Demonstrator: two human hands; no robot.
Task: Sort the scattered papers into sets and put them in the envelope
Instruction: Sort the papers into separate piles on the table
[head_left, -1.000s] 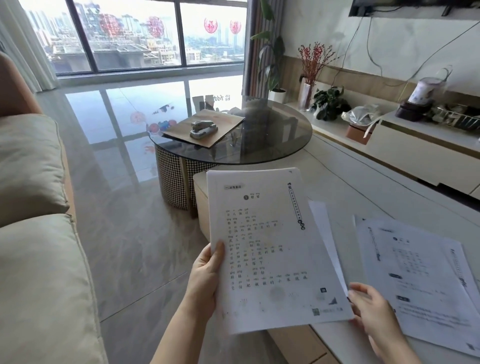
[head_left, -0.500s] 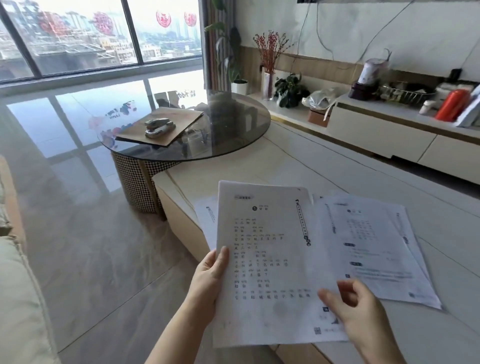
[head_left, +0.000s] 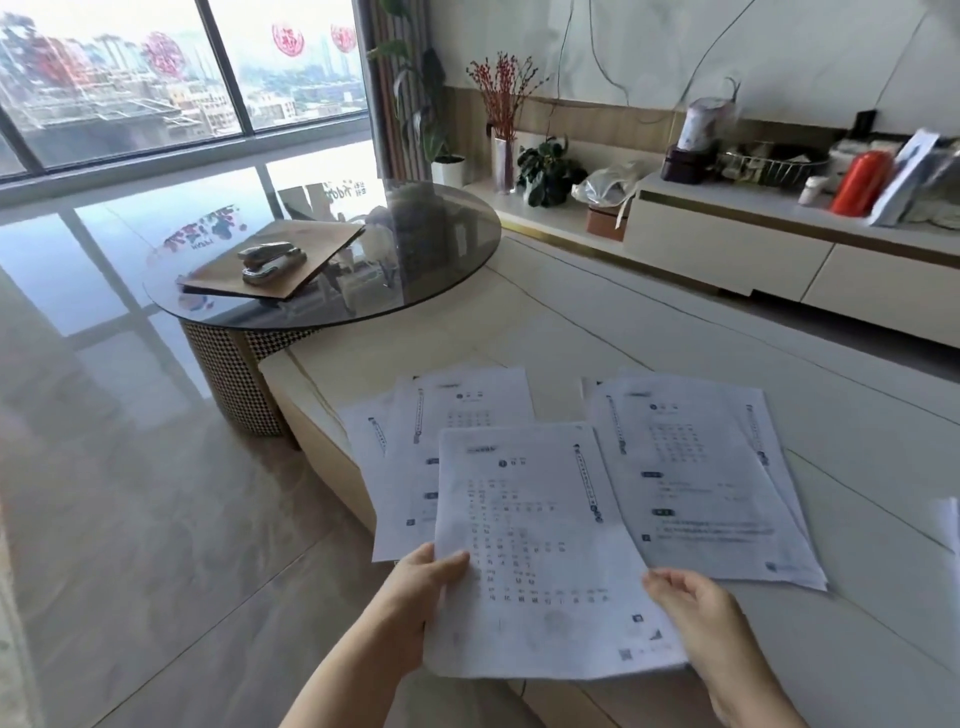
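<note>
- Over the near edge of the pale bench (head_left: 597, 332), the left hand (head_left: 421, 587) pinches the left margin of one printed sheet (head_left: 540, 551), thumb on top, fingers under.
- Right hand (head_left: 691, 597) is at the sheet's lower right edge, fingers loosely curled; whether it actually grips the paper or only touches it, cannot tell.
- Change vs a second ago: the held sheet is lower and closer to the bench, and the view has swung right, so more of the bench shows.
- Now visible: a left pile (head_left: 410, 467) of overlapping sheets lying under and behind the held sheet, and a right pile (head_left: 696, 467) just beside it; one more paper edge (head_left: 948, 525) at the far right.
- Right hand has gone from below the sheet's corner to alongside it, near the right pile.
- Envelope (head_left: 280, 260), brown, lies well apart on the round glass table (head_left: 441, 270), with a stapler (head_left: 270, 260) resting on it.
- Judgement: still sorting; the held sheet looks about to be matched to one pile. Which pile it belongs to is unreadable, print too blurred.
- Nothing is in the envelope yet as far as can be seen; the stapler must come off first.
</note>
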